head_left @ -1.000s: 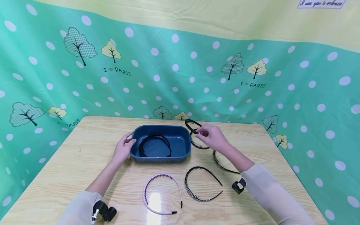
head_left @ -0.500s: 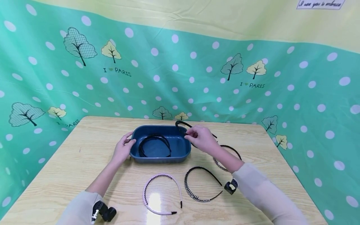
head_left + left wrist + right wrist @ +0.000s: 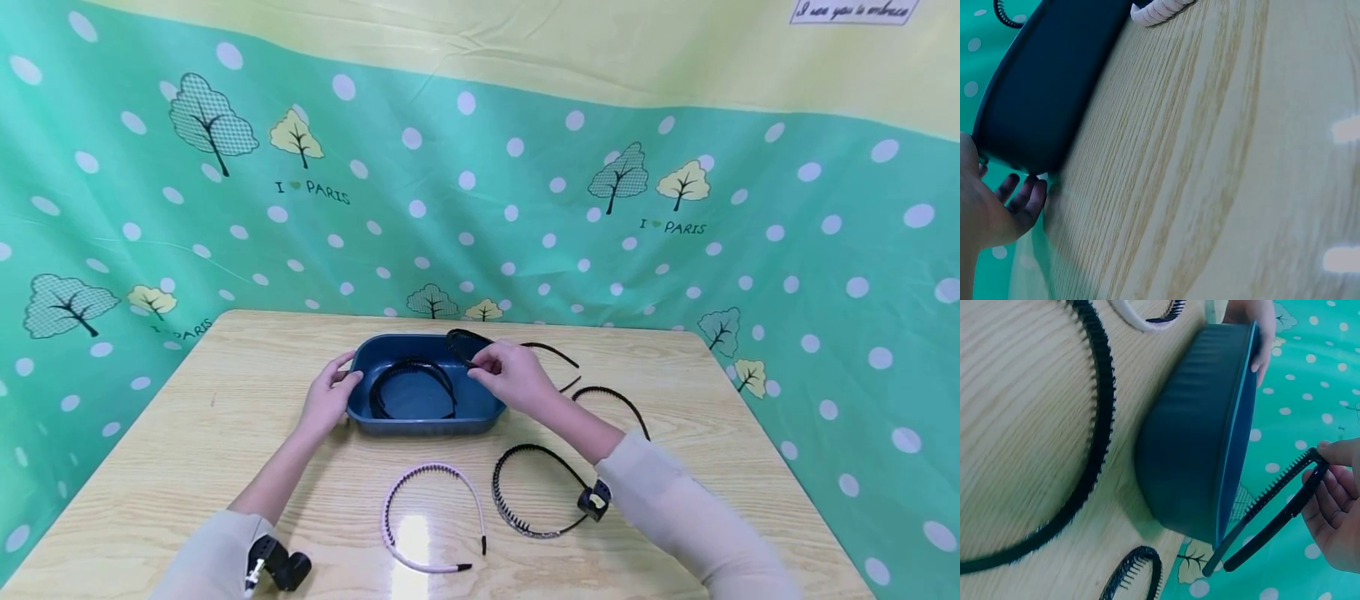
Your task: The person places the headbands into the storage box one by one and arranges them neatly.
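My left hand [image 3: 327,398] grips the left end of a blue plastic basin [image 3: 427,427], thumb over the rim and fingers against the outer wall. Several black headbands [image 3: 411,363] lie inside the basin, overlapping. Over the basin's right end, my right hand [image 3: 517,379] pinches a black toothed headband [image 3: 1310,490] between thumb and fingers. Seen from the right wrist, its curved top is in the fingers and both free ends point toward the basin's rim. Part of another black headband [image 3: 555,348] shows on the table behind the right hand.
A pale pink headband [image 3: 386,517] with black tips lies in front of the basin. Beside it is a black headband with a glittery edge [image 3: 497,492], partly under the right wrist camera. Another black headband [image 3: 622,396] lies right, partly hidden by the sleeve. A polka-dot curtain [image 3: 510,225] hangs behind.
My right hand has carried the black headband leftward from the table beyond the basin to over its right end. My left hand and the basin have stayed in place.
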Demonstrator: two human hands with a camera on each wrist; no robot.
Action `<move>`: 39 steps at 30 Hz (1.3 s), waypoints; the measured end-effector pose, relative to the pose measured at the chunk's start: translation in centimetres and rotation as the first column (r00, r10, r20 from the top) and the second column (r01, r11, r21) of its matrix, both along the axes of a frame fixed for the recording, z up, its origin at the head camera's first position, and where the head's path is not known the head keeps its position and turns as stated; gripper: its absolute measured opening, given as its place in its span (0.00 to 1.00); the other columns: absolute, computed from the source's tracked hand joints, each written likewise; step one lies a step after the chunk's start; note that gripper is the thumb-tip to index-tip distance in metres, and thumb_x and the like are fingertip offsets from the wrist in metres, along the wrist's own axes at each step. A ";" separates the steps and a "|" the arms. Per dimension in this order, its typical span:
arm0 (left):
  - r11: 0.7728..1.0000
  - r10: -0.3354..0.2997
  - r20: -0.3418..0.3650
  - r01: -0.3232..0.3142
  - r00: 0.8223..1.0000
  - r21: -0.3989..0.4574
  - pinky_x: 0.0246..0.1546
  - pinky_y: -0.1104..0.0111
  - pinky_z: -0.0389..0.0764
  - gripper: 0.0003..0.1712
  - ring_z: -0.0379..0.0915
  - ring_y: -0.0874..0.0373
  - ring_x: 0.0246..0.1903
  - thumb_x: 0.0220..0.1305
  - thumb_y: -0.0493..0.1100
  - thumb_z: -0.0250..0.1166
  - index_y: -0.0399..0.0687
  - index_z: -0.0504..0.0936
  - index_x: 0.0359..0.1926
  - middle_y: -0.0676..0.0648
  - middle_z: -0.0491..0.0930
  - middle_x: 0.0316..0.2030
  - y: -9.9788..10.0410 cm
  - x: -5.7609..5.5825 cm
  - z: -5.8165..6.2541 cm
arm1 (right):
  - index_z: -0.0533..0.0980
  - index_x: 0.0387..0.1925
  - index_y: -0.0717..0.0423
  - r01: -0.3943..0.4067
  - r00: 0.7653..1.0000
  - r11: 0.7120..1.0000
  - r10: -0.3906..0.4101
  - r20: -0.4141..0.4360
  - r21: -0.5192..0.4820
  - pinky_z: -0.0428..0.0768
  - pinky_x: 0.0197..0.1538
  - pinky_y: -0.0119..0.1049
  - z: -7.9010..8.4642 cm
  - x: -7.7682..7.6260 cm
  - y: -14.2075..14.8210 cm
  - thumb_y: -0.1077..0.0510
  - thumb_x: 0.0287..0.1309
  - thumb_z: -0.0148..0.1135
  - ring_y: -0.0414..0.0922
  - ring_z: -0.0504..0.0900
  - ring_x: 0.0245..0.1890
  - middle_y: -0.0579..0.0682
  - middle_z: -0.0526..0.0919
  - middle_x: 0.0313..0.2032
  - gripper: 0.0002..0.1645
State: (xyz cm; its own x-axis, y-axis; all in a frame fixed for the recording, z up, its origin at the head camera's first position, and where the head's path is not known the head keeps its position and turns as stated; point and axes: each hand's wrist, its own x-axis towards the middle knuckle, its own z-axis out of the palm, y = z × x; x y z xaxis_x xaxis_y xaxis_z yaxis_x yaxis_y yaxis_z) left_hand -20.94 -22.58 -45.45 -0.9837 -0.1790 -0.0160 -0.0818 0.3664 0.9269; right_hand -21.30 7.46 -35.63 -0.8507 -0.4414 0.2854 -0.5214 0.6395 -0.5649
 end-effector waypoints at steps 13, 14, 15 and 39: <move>1.000 0.006 0.015 -0.006 1.000 0.007 0.42 0.72 0.73 0.28 0.71 0.45 0.52 0.70 0.49 0.51 0.54 0.61 0.69 0.34 0.70 0.56 0.1 0.0 0.1 | 0.82 0.33 0.55 -0.044 0.997 0.999 0.045 -0.057 0.015 0.73 0.32 0.26 0.0 0.5 -1.8 0.56 0.54 0.66 0.37 0.73 0.28 0.44 0.78 0.27 0.07; 1.000 0.007 0.016 -0.007 1.000 0.006 0.42 0.72 0.73 0.28 0.71 0.45 0.52 0.70 0.50 0.51 0.55 0.61 0.69 0.34 0.70 0.56 0.1 0.0 0.2 | 0.82 0.33 0.55 -0.046 0.997 0.999 0.047 -0.058 0.013 0.73 0.32 0.26 0.1 0.6 -1.9 0.56 0.54 0.66 0.37 0.74 0.28 0.45 0.78 0.27 0.07; 1.000 0.007 0.015 -0.007 1.000 0.007 0.43 0.71 0.73 0.28 0.71 0.45 0.52 0.70 0.50 0.51 0.55 0.61 0.69 0.34 0.70 0.56 0.1 0.0 0.2 | 0.82 0.33 0.55 -0.047 0.997 0.999 0.047 -0.060 0.013 0.73 0.32 0.26 0.1 0.6 -1.9 0.56 0.54 0.66 0.37 0.74 0.28 0.45 0.78 0.28 0.07; 1.000 0.014 0.011 -0.014 1.000 0.003 0.39 0.76 0.71 0.28 0.71 0.46 0.51 0.70 0.50 0.51 0.54 0.61 0.69 0.35 0.71 0.55 0.0 0.0 0.1 | 0.82 0.34 0.52 -0.062 0.998 0.997 0.063 -0.024 0.034 0.71 0.31 0.25 -0.5 1.7 -4.8 0.53 0.56 0.64 0.36 0.72 0.27 0.42 0.76 0.27 0.08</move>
State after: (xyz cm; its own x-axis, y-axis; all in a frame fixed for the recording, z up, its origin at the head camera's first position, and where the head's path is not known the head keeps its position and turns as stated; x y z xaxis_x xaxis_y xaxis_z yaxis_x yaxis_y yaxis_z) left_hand -20.90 -22.53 -45.32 -0.9809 -0.1924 -0.0276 -0.0971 0.3621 0.9271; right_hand -19.65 2.69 -36.09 -0.8137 -0.5032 0.2910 -0.5750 0.6231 -0.5302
